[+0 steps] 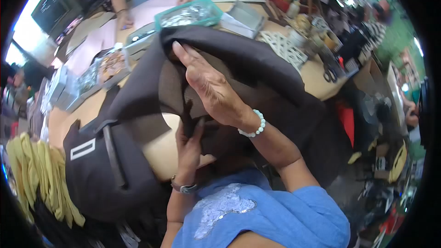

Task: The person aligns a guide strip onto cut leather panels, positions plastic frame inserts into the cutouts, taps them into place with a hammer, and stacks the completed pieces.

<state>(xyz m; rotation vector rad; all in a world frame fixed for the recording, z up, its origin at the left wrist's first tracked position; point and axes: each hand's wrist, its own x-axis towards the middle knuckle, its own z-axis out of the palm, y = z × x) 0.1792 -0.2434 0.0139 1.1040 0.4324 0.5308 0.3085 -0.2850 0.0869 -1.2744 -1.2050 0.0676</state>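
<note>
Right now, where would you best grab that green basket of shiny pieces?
I'd probably grip the green basket by its rim at the left and right ends, coming from above: its top is open and the rim shows there, while dark material crowds its near side.

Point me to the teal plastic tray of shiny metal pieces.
In the head view, the teal plastic tray sits at top centre, just beyond the dark brown sheet material, left of the shallow rectangular grey box.
</note>
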